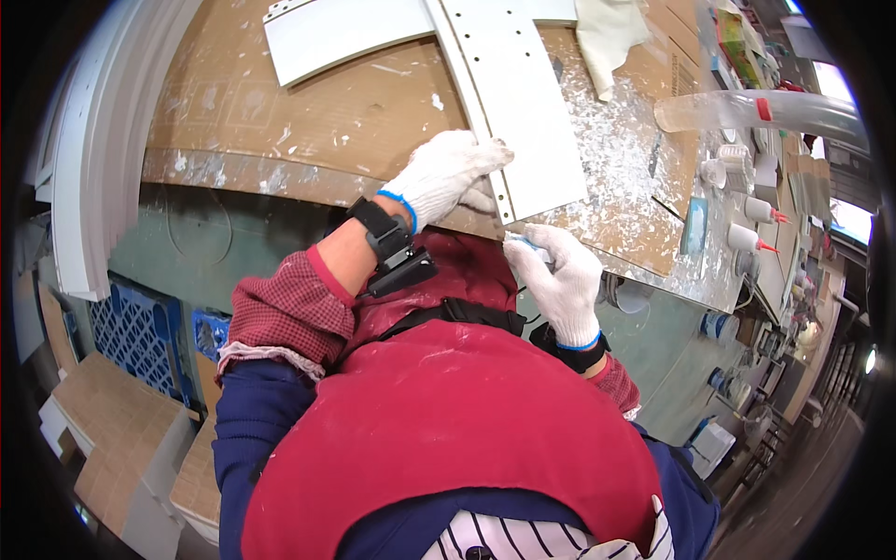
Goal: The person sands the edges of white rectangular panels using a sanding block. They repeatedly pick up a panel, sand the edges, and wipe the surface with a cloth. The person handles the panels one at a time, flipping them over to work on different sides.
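Observation:
A white panel with several dark holes (532,121) lies on the cardboard-covered table, its narrow near end toward me. My left hand (448,177), in a white knit glove, grips the panel's left edge close to that end, thumb and fingers curled round it. Just off the near end's corner is my right hand (567,275), also gloved. Its thumb and fingers pinch a small pale-blue piece (525,245), mostly hidden by the glove, so its kind is unclear.
Another white board (345,37) lies at the far left. A pale cloth (609,37) and a blue block (694,226) rest on the paint-spattered cardboard (644,168). To the right are a clear hose (719,110) and white bottles with red tips (744,238). White mouldings (103,140) stand at left.

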Available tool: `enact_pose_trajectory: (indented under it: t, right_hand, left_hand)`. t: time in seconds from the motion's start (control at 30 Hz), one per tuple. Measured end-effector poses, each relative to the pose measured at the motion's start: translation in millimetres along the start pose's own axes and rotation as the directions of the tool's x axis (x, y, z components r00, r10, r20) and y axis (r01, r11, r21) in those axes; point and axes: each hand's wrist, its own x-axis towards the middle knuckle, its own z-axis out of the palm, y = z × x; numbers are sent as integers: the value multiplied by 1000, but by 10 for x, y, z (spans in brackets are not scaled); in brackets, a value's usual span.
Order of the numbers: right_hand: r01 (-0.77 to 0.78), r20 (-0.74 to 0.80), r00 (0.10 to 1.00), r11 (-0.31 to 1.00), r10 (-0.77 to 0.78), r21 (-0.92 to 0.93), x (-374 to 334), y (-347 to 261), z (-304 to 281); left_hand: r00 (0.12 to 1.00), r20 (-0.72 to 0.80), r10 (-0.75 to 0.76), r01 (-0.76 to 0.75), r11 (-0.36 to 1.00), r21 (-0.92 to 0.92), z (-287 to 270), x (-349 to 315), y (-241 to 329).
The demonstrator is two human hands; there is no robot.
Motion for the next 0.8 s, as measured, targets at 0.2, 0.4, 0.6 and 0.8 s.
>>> enact_pose_trajectory:
  t: [0.2, 0.4, 0.6, 0.8]
  right_hand:
    - [-76, -153, 972, 854, 178, 515, -53, 188, -133]
    - [-137, -169, 951, 843, 258, 519, -42, 336, -119]
    - [-89, 86, 995, 913, 60, 397, 66, 81, -35]
    - [-157, -13, 981, 827, 195, 539, 180, 198, -17]
  left_hand:
    - [999, -54, -7, 5, 999, -42, -191, -208, 45]
    - [976, -13, 216, -194, 902, 387, -797, -611, 58]
    - [838, 281, 467, -404, 184, 896, -1021, -698, 28]
    - [784, 305, 540, -343, -33, 939, -1025, -773, 126]
